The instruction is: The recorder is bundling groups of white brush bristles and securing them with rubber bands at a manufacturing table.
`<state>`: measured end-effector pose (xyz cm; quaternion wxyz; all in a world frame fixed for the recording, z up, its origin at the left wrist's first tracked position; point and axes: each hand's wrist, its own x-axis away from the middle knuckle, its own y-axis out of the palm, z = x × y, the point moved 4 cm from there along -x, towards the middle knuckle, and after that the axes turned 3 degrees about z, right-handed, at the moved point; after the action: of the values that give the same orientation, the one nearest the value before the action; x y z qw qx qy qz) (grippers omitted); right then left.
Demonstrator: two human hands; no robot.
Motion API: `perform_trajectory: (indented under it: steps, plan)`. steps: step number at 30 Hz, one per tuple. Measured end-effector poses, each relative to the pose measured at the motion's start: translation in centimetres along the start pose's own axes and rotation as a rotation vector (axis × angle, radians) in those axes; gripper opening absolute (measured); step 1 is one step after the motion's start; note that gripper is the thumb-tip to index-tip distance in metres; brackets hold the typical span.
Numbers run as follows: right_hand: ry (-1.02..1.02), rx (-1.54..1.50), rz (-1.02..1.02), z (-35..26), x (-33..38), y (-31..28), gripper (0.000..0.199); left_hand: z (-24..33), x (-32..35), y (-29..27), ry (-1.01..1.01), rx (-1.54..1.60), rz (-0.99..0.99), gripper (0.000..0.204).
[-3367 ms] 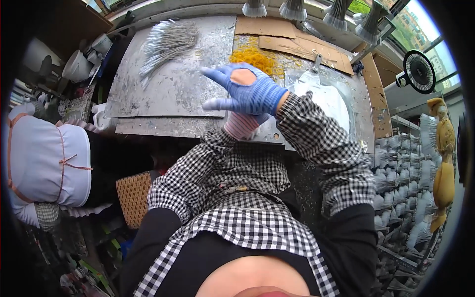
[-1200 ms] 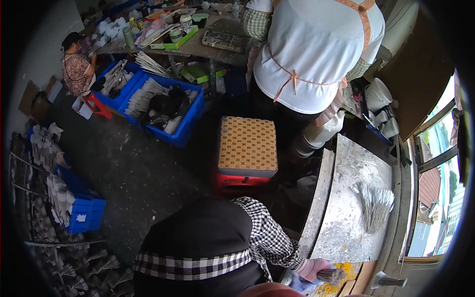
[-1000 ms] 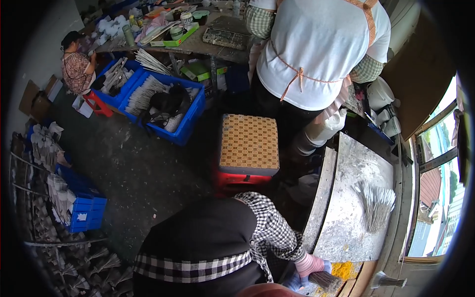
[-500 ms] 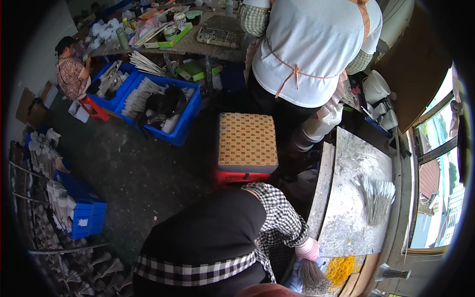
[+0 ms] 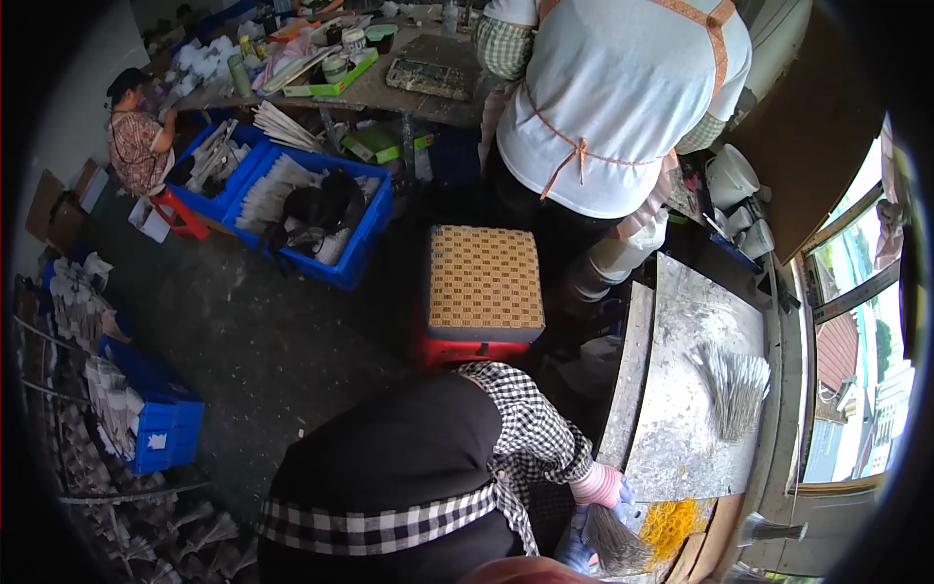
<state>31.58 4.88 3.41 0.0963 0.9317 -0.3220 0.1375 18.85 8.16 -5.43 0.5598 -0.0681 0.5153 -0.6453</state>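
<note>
1. Dark concrete floor (image 5: 272,360) fills the middle left of the frame, with open room between the blue plastic crates (image 5: 326,209) at upper left and the smaller blue crate (image 5: 161,428) at lower left.
2. At right, a grey metal-topped workbench (image 5: 681,389) runs from centre right to the lower edge; a fan of thin grey sticks (image 5: 735,384) lies near its far edge.
3. At the bottom, the blue-gloved left hand (image 5: 608,492) is closed around a bundle of grey bristles (image 5: 618,540), just at the bench's near edge, touching a heap of yellow fibres (image 5: 671,521).
4. The other blue-gloved hand (image 5: 576,545) sits below the bundle; I cannot tell its grip.
5. A red stool with a woven tan seat (image 5: 484,282) stands between the bench and a person in a white apron (image 5: 613,107).
</note>
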Motion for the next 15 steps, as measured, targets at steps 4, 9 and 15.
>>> perform_trajectory:
  steps: [4, 9, 15]
  plan:
    - [0.078, -0.091, -0.028, 1.6, 0.1, 1.5, 0.051, 1.8, -4.0, 3.8, -0.181, 0.143, 0.133, 0.079]
    - [0.158, -0.257, -0.004, 4.6, 0.8, 3.1, 0.045, 5.1, 0.3, 6.0, -0.656, 0.553, 0.075, 0.071]
    - [0.251, -0.509, 0.121, 9.4, 2.5, 3.4, 0.039, 6.2, 11.0, -2.0, -1.236, 1.037, -0.141, 0.061]
